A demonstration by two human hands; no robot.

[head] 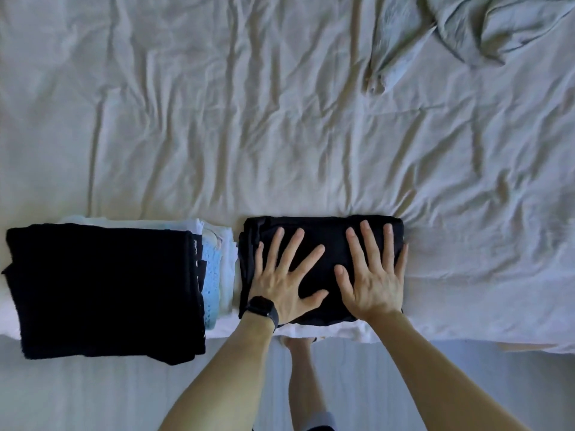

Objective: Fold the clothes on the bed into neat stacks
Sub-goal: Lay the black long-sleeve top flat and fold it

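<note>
Hands flat, fingers spread: left hand (280, 281) and right hand (373, 284) press a neatly folded black garment (323, 230).

Wrinkled white sheet (280, 119), crumpled pale bedding (466, 29) at its far right, pale floor (93, 399) below.
</note>
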